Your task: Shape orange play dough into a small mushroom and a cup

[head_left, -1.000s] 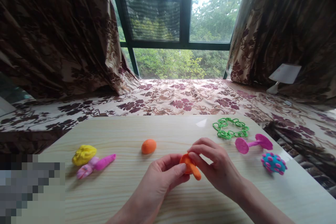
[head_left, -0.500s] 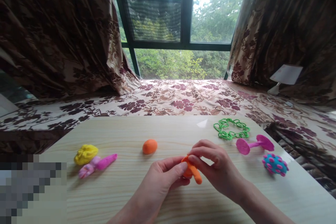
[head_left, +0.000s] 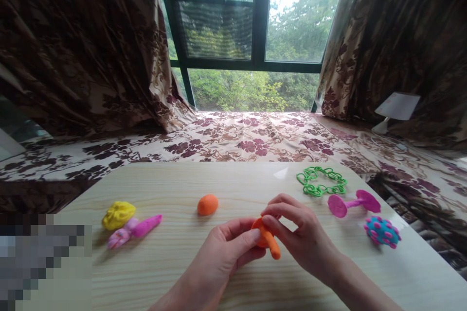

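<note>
Between my hands is a piece of orange modelling clay (head_left: 270,243), a rounded flat part with a finger-thick stem pointing down and to the right. My left hand (head_left: 228,250) pinches its rounded part from the left, thumb on top. Thumb and fingers of my right hand (head_left: 301,231) close on its upper edge, where my fingertips partly hide it. Beyond my left hand, an orange clay ball (head_left: 207,204) rests on the table, apart from both hands.
On the pale wooden table (head_left: 175,182), a yellow clay lump (head_left: 118,215) and a pink clay piece (head_left: 147,226) lie left. At right are a green clay chain (head_left: 310,189), a pink dumbbell shape (head_left: 337,205) and a blue clay lump with pink dots (head_left: 382,231).
Both hands keep their grip on the orange clay, with only a very slight shift of the fingers and the stem. The other clay pieces stay where they were.
</note>
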### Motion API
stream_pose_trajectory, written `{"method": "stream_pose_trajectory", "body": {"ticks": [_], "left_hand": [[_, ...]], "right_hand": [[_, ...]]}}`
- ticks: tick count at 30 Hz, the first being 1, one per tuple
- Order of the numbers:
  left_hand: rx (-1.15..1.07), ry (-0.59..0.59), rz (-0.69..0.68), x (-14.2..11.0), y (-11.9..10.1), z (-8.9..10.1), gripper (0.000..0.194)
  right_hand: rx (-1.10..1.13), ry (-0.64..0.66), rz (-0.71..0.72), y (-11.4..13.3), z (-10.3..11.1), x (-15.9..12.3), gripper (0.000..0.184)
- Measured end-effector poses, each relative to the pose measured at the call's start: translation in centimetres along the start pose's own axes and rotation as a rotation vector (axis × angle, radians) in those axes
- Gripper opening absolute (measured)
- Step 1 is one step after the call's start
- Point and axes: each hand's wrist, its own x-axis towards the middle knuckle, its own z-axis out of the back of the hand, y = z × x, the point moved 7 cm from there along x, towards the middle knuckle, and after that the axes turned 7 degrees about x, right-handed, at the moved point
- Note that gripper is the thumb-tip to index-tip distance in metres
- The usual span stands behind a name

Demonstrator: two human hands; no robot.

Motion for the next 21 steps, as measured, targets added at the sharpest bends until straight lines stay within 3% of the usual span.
{"method": "stream_pose_trajectory", "body": {"ticks": [3,6,15,21], "left_hand": [[-0.044,-0.023,-0.009,-0.01,0.19,0.13,0.021],[0.0,-0.055,-0.02,-0.09,0.13,0.27,0.021],[0.078,-0.076,0.01,0.45,0.4,0.69,0.027],[0.019,-0.095,0.017,0.56,0.49,0.85,0.028]], "right_hand": [[0.032,-0.032,-0.072,-0.44,0.33,0.03,0.014],[0.07,0.025,-0.089,-0.33,-0.03,0.03,0.013],[-0.103,0.053,0.056,0.28,-0.18,-0.01,0.015],[-0.032,-0.01,-0.048,-0.42,0.26,0.03,0.015]]}}
